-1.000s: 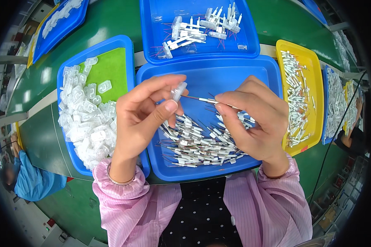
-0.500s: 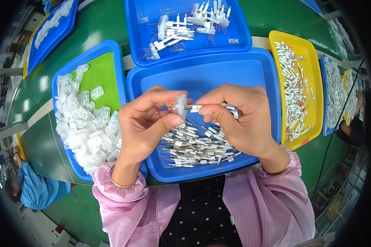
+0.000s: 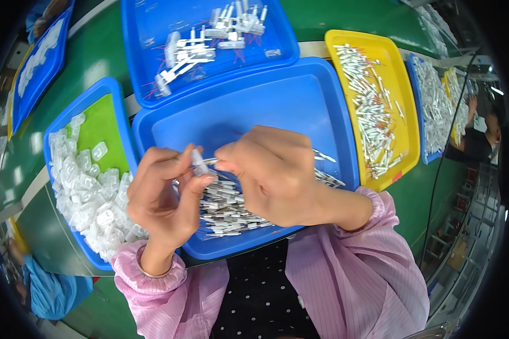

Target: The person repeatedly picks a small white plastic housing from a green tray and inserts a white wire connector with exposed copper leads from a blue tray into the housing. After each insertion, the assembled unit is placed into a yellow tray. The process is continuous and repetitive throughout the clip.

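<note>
Blue plastic makes up the middle tray (image 3: 254,96), the landmark here, which sits on a green tabletop (image 3: 102,53). Above its near half the two hands meet closely: the left hand (image 3: 165,195) pinches a small clear plastic piece (image 3: 198,163) between thumb and fingers, near the tray's left side, and the right hand (image 3: 274,175) clamps thumb and forefinger on a slim part (image 3: 211,161) at that piece's right face. Fingers hide most of the slim part, so how far it is seated cannot be told. Below the hands, inside the middle tray, lies a pile of slim white sticks (image 3: 229,212). Left of the middle tray, a green-lined tray (image 3: 117,96) holds a heap of clear pieces (image 3: 90,192). Just beyond its far edge, an upper blue tray (image 3: 237,65) carries clear pieces with white sticks attached (image 3: 192,53). Right of it, a yellow tray (image 3: 401,85) contains scattered white sticks with reddish wires (image 3: 373,113).
</note>
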Motion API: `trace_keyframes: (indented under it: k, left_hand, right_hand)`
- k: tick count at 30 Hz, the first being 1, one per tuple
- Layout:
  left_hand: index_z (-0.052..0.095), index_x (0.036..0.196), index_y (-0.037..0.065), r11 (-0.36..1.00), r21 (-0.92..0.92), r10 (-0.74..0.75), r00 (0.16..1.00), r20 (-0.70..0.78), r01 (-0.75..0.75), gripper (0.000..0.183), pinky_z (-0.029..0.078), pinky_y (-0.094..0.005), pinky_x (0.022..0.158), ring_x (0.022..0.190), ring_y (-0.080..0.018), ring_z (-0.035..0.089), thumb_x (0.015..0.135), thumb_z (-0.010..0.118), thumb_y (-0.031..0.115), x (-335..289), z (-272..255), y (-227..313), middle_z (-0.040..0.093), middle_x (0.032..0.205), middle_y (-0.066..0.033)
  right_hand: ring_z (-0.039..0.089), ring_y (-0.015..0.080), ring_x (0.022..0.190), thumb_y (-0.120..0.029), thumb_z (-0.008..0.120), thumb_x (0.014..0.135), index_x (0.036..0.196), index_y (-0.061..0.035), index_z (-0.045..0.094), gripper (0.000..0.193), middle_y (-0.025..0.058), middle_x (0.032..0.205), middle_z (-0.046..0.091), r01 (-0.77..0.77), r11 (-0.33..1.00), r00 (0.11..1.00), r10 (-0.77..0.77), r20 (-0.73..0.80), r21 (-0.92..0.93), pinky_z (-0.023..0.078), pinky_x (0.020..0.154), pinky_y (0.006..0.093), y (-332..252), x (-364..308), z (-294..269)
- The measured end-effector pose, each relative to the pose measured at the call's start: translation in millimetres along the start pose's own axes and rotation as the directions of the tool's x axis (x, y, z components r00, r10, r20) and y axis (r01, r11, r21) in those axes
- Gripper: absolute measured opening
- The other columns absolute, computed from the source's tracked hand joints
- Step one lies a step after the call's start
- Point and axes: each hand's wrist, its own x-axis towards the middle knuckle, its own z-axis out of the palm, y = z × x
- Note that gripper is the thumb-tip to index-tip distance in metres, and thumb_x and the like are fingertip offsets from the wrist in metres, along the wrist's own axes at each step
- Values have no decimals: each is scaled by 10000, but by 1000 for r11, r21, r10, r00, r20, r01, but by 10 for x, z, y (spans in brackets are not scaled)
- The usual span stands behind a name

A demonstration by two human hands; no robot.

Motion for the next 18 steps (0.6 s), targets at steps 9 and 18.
trace_keyframes:
  k: [9,18]
  left_hand:
    - [577,948,-80,970,-225,-77,993,85,94,268,503,-281,736,791,-175,592,689,647,-92,7,-53,-39,546,880,-129]
    - [551,1032,-60,913,-339,-246,969,-19,225,334,399,-188,490,604,-98,517,741,656,67,48,-169,-37,586,897,-129]
  right_hand:
    - [551,227,503,34,633,665,742,-29,591,108,80,617,578,-2,1000,1000,1,3,29,404,440,300,19,-59,-3]
    - [596,156,598,-65,565,796,872,27,612,128,107,705,628,-446,813,890,449,-85,-376,466,576,253,353,110,-935]
